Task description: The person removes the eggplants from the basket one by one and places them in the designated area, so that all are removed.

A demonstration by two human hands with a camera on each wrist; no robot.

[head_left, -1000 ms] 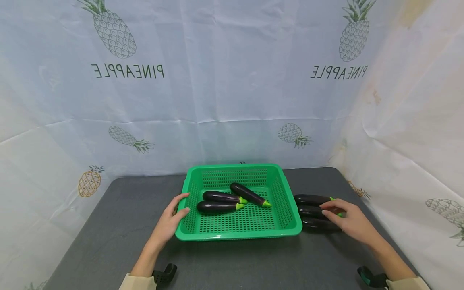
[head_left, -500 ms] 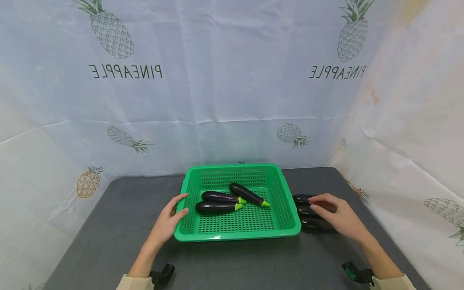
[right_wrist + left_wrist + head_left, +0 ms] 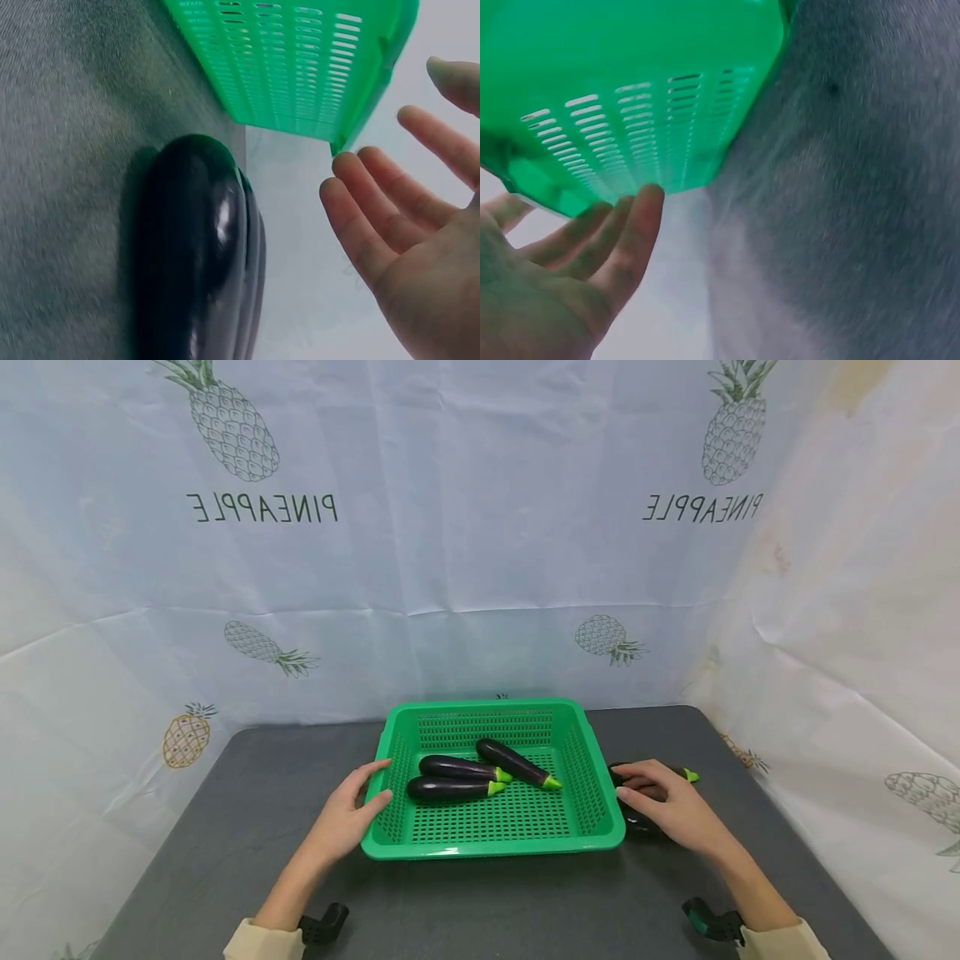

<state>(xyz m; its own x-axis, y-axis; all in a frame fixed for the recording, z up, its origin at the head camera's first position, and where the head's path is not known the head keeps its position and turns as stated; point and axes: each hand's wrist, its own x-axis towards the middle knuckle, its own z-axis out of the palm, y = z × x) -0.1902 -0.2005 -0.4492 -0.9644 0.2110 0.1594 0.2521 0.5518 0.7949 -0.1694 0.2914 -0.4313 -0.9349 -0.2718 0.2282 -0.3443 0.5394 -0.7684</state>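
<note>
A green slotted plastic basket (image 3: 495, 849) sits on the dark table with three purple eggplants inside, one of them the slanted eggplant (image 3: 517, 763). My left hand (image 3: 345, 817) is at the basket's left rim, thumb and index fingertip right at the rim. In the left wrist view its other fingers (image 3: 634, 244) extend straight against the outer wall. My right hand (image 3: 671, 806) hovers over more eggplants (image 3: 184, 240) lying side by side at the basket's right. Its fingers (image 3: 360, 236) are spread and hold nothing. The hand partly hides those eggplants in the head view.
The dark grey table (image 3: 480, 910) extends in front of the basket and to both sides. A pale curtain (image 3: 480, 543) printed with pineapples hangs along the back edge and down both sides. A black wrist camera (image 3: 322, 925) is strapped to each forearm.
My right hand has moved left over the eggplants, from their stem ends toward the basket's right side. The left hand, the basket and the eggplants inside it stay in place.
</note>
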